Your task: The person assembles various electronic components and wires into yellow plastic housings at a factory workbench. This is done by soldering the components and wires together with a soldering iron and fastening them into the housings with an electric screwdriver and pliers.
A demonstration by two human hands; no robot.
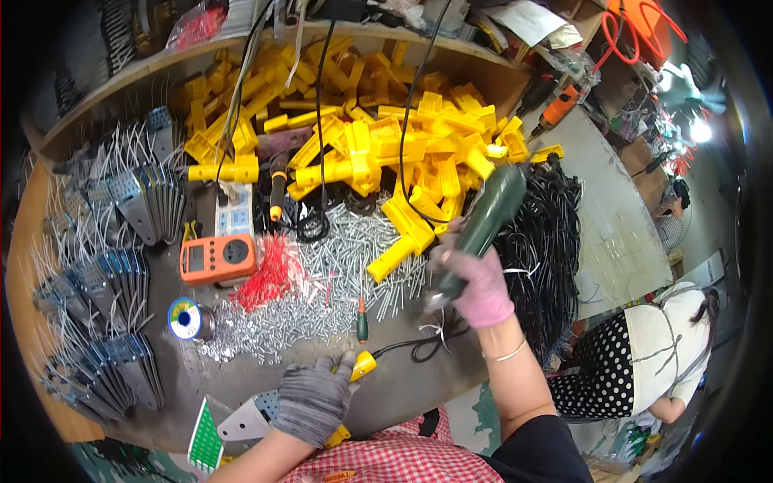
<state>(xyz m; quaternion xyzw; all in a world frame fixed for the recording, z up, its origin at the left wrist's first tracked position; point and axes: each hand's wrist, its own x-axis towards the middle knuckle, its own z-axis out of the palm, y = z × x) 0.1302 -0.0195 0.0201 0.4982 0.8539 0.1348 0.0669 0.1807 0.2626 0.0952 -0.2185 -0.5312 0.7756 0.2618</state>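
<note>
Down at the bottom centre, left hand [312, 400] in a grey glove presses on a yellow plastic part [361, 365] lying on the desk [403, 386], fingers curled over it. Up at mid-right, right hand [477, 286] in a pink glove has its fingers clamped round a green power screwdriver [481, 228], tilted, tip pointing down-left. Between them lies a green-handled screwdriver [362, 323] beside the heap of silver screws [322, 274].

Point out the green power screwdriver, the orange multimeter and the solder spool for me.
green power screwdriver [487, 216], head view, on the middle of its body above the right hand.
orange multimeter [217, 259], head view, on its front face.
solder spool [187, 319], head view, on its round flange.
</note>
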